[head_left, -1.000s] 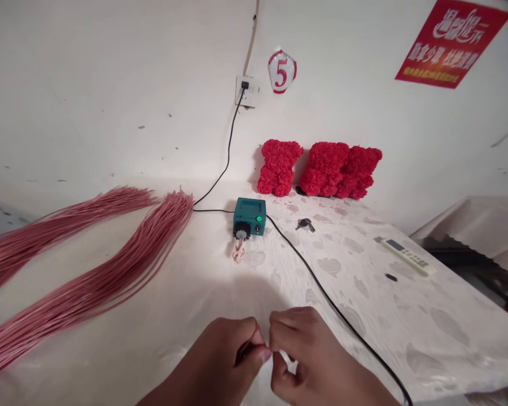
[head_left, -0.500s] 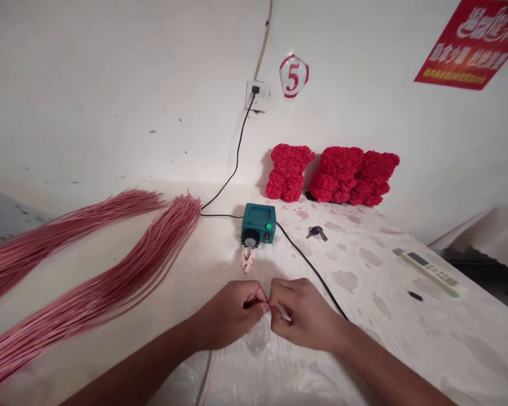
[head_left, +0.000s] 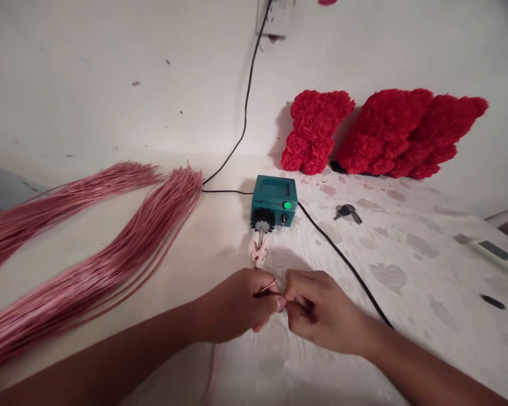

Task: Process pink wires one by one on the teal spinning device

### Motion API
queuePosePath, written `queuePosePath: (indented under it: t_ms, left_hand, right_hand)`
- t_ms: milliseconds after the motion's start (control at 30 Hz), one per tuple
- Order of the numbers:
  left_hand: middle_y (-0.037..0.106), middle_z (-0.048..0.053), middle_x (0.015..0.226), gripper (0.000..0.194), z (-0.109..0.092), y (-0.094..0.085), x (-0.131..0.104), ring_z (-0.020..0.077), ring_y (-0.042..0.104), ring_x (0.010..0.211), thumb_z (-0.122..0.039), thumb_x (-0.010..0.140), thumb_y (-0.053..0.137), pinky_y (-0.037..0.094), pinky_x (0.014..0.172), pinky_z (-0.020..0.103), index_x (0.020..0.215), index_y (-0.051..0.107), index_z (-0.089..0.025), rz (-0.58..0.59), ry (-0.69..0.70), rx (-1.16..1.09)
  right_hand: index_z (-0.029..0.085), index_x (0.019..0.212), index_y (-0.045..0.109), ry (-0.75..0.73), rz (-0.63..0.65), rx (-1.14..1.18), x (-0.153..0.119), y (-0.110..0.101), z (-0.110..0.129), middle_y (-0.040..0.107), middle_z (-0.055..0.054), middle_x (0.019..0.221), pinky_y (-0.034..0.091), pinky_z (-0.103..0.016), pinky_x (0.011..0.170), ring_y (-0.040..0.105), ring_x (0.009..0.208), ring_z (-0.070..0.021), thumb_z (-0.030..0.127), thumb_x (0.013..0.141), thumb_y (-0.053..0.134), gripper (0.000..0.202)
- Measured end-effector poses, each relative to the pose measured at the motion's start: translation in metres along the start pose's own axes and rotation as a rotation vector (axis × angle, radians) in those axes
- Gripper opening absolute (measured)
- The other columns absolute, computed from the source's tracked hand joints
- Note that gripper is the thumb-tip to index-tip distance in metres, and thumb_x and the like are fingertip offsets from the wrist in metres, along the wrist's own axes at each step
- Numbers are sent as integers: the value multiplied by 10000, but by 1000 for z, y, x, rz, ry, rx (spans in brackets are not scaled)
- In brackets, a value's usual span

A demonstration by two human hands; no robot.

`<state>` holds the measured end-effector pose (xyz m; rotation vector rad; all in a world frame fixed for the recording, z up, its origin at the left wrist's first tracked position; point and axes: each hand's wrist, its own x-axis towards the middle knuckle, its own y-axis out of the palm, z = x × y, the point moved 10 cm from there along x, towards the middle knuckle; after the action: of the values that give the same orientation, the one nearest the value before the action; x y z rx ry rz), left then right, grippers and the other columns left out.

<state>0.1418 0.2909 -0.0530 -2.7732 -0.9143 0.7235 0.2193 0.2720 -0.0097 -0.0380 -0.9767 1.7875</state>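
Note:
My left hand point(head_left: 249, 299) is closed in a pinch on a thin pink cord point(head_left: 269, 286), and a short length shows across its fingers. Fingertips touching it, my right hand point(head_left: 319, 307) is also pinched closed at the cord; the very end is hidden between the fingers. A pink strand trails below my left wrist toward the near edge of view. Just beyond the hands stands a small teal motor box point(head_left: 275, 198) with a green button and a black toothed wheel. A pale pink clip point(head_left: 259, 254) sits on its shaft, close above my left hand.
Two long bundles of pink cords point(head_left: 122, 242) lie on the left. Red flower bears point(head_left: 317, 129) stand against the back wall. A black cable point(head_left: 347, 259) runs along the table's right side, near keys point(head_left: 347, 212), a remote control point(head_left: 499, 256) and a small black piece point(head_left: 493, 301).
The view has tipped down and come closer, so the wall signs have mostly left it. Both hands stay pinched together, now nearer the clip. The cord shows more clearly across my left fingers.

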Motion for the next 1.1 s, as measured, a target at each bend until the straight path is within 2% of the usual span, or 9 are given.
queuePosePath:
  t_ms: [100, 200, 333, 433, 567, 700, 800, 1000, 1100]
  left_hand:
    - [472, -65, 590, 221, 0, -4, -5, 93, 393, 561, -257, 888, 468, 302, 516, 226, 680, 467, -184, -129, 34, 69]
    - [441, -74, 593, 229, -1, -6, -7, 94, 373, 579, -240, 890, 480, 289, 533, 232, 669, 460, -182, -219, 66, 139]
    - [419, -81, 579, 232, 2, -7, -7, 89, 354, 557, -247, 900, 472, 288, 534, 233, 677, 464, -185, -238, 59, 136]
    - [426, -83, 588, 244, 1, -9, -9, 86, 349, 558, -251, 901, 473, 293, 536, 227, 667, 449, -184, -255, 59, 124]
    - [435, -81, 589, 242, 1, -10, -11, 88, 349, 556, -256, 908, 471, 292, 524, 222, 676, 474, -186, -257, 74, 103]
    - [446, -80, 591, 249, 4, -10, -10, 88, 353, 560, -269, 915, 473, 284, 509, 217, 681, 493, -187, -262, 76, 94]
    - [447, -82, 586, 258, 7, -9, -9, 87, 351, 560, -282, 918, 471, 280, 499, 213, 679, 497, -188, -254, 52, 94]
    - [414, -88, 566, 246, 9, -8, -9, 85, 327, 548, -261, 892, 494, 279, 490, 208, 657, 497, -188, -261, 16, 89]
    - [406, -86, 569, 256, 10, -8, -9, 87, 324, 555, -275, 892, 497, 279, 496, 214, 653, 483, -185, -259, 14, 78]
  right_hand:
    - [212, 664, 364, 16, -8, 26, 1, -1, 1, 328, 93, 587, 246, -184, 461, 306, 476, -51, 47, 645, 486, 206]
    - [207, 654, 356, 30, -20, 32, 2, -2, 1, 324, 91, 588, 231, -187, 458, 293, 478, -47, 39, 626, 491, 217]
    - [201, 662, 382, 42, -51, 27, 2, -5, 0, 323, 92, 593, 239, -187, 462, 307, 477, -41, 19, 634, 497, 217]
    - [201, 705, 450, 27, -55, 18, 0, -8, 2, 347, 89, 601, 261, -198, 476, 335, 488, -48, 21, 688, 522, 194]
    - [206, 831, 548, 56, 10, 20, -3, -7, 0, 445, 60, 667, 315, -220, 490, 407, 528, -72, 52, 794, 550, 158]
    - [218, 982, 585, 78, 58, 22, -8, -6, -2, 516, 34, 737, 388, -242, 537, 501, 602, -100, 77, 822, 580, 213]
    - [226, 1050, 596, 67, 58, -1, -9, -5, -2, 528, 35, 745, 399, -249, 559, 503, 601, -97, 87, 851, 588, 243]
    - [192, 946, 633, -11, 18, -77, -5, -8, 6, 496, 46, 675, 361, -234, 539, 454, 563, -79, 83, 891, 577, 134]
    - [181, 845, 614, -38, -14, -124, -4, -9, 12, 440, 59, 631, 316, -238, 507, 406, 534, -76, 49, 854, 569, 140]
